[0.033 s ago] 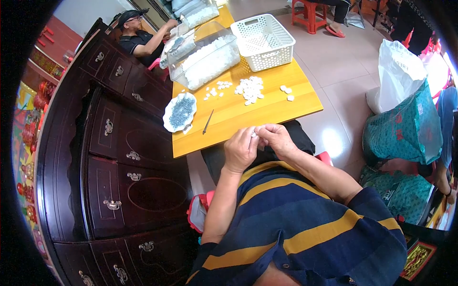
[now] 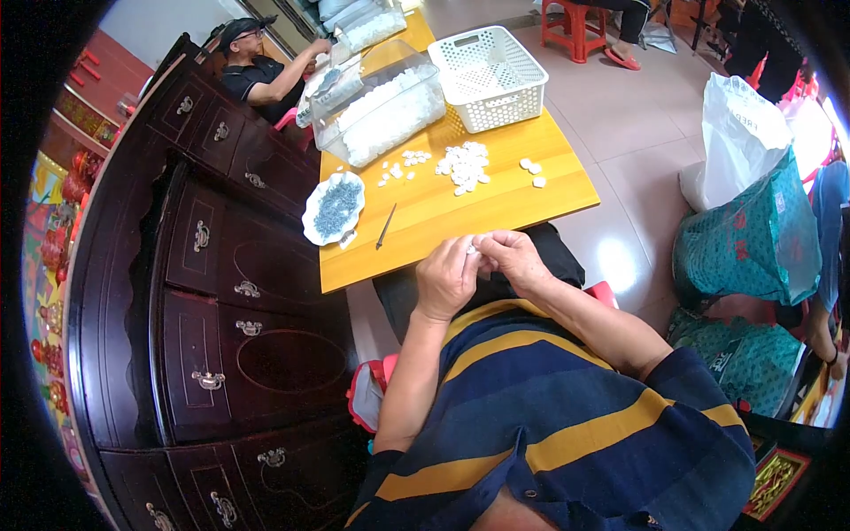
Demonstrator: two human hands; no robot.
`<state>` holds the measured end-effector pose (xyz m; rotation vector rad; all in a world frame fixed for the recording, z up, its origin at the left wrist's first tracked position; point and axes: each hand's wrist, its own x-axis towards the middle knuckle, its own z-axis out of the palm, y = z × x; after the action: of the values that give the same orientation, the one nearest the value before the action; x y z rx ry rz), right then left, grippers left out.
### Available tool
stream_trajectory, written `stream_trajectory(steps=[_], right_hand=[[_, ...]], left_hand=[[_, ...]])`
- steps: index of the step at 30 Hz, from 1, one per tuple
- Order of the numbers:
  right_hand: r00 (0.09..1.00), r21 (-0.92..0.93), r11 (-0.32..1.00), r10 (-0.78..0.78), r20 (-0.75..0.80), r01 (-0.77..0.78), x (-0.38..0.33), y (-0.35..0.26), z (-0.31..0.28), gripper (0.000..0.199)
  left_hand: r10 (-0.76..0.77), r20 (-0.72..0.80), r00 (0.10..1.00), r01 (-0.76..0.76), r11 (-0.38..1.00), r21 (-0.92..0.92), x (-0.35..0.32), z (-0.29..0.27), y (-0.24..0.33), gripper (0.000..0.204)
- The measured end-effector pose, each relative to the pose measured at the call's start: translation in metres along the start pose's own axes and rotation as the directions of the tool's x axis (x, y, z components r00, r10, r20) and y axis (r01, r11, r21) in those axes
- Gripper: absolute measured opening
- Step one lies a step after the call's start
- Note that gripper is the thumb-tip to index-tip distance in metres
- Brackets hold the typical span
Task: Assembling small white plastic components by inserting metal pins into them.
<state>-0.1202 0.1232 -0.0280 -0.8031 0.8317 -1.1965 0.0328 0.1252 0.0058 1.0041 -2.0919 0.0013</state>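
Just before the counter (image 2: 531,199) edge, the left hand (image 2: 447,279) and right hand (image 2: 513,258) pinch shut together on a small white piece (image 2: 472,250), seemingly light and rigid, best gripped by fingertips at its rim.

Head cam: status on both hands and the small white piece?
Left hand and right hand together at table edge, pinching small white piece. Loose white pieces, dish of grey bits further back. Nothing between.
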Motion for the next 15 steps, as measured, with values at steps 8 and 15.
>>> stream_trajectory(steps=[8,15], right_hand=[[0.999,-0.031,0.999,0.009,-0.04,-0.01,-0.0002,-0.0019,0.0007,0.023],[1.0,0.026,1.0,0.006,-0.002,-0.006,-0.0007,-0.0079,0.0032,0.023]], left_hand=[[-0.038,0.005,0.999,0.039,0.998,-0.059,0.0033,-0.0012,0.0008,0.022],[-0.074,-0.011,0.997,0.072,0.99,-0.12,0.0058,-0.0009,-0.0007,0.027]])
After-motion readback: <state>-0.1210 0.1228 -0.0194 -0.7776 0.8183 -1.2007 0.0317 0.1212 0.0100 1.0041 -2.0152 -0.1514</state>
